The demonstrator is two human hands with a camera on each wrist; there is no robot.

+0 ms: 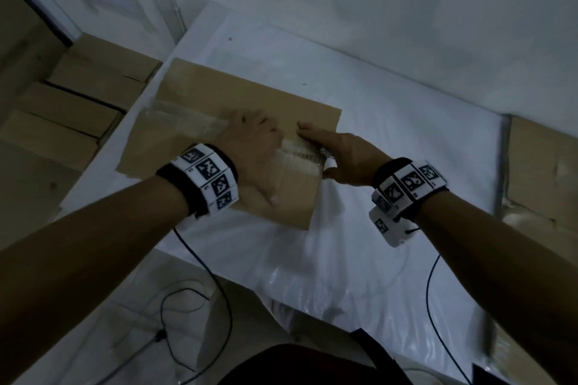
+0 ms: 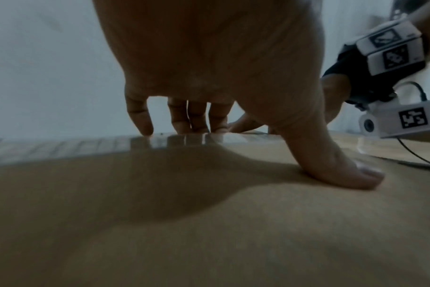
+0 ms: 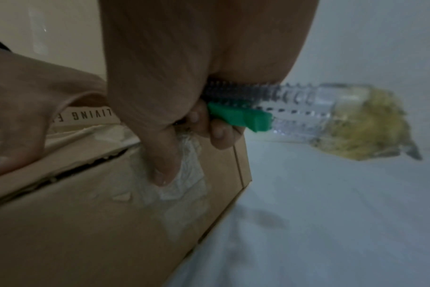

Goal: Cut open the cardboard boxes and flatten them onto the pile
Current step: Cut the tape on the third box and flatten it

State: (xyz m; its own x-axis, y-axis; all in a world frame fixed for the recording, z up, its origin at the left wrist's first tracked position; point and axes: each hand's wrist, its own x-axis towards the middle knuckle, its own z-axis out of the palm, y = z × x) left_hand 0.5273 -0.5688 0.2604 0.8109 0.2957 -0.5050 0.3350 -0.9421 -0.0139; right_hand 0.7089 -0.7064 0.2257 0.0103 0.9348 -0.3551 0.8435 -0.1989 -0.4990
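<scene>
Head view: cardboard box [image 1: 219, 122] lies on the white-sheeted worktop [image 1: 391, 134], tape seam [image 1: 297, 155] up. Left hand [image 1: 253, 147] presses on the box top, fingers straight. Right hand [image 1: 344, 156] at the box's right end grips a clear utility knife [image 3: 295, 108], thumb on the tape. Stacked cartons [image 1: 78, 97] sit left of the box.

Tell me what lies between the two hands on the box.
In the head view, a crinkled strip of clear tape along the cardboard box's top seam lies between the left hand and right hand.
</scene>
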